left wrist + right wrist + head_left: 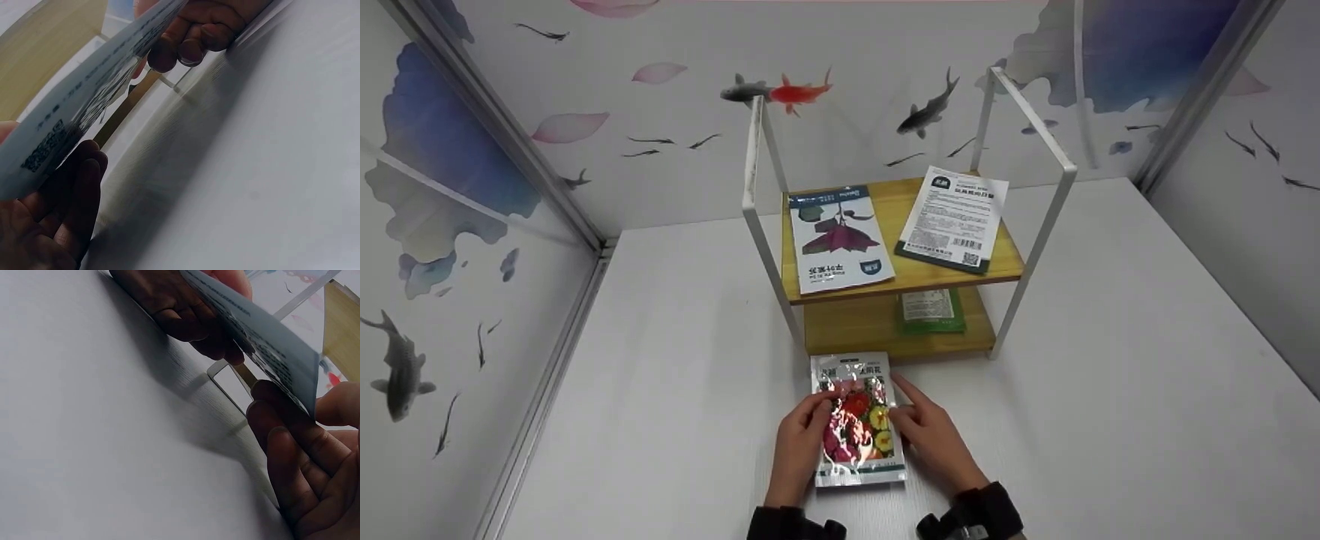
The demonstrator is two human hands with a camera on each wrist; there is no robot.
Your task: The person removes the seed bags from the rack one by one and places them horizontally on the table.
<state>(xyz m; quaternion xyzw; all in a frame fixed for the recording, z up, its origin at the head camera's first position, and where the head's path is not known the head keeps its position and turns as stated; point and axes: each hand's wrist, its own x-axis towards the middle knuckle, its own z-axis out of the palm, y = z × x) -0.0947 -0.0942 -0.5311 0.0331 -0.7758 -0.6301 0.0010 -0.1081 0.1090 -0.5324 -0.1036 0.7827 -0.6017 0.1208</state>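
Note:
A shiny seed packet [856, 420] with red, yellow and magenta flowers on its front is held between both hands, in front of the shelf. My left hand [799, 450] grips its left edge, thumb on the front and fingers behind. On the opposite edge, my right hand [936, 439] pinches it the same way. Both wrist views show the printed back of the packet [56, 121] raised and tilted above the table, with fingertips [275, 439] of the right hand behind it. Most of the flower side is hidden in the wrist views.
A two-tier wooden shelf [898, 196] with white metal side frames stands just beyond. On its upper board lie a purple-leaf packet [840, 236] and a packet showing printed text [956, 217]. A green packet [931, 311] lies on the lower board. The white table [675, 337] meets printed walls.

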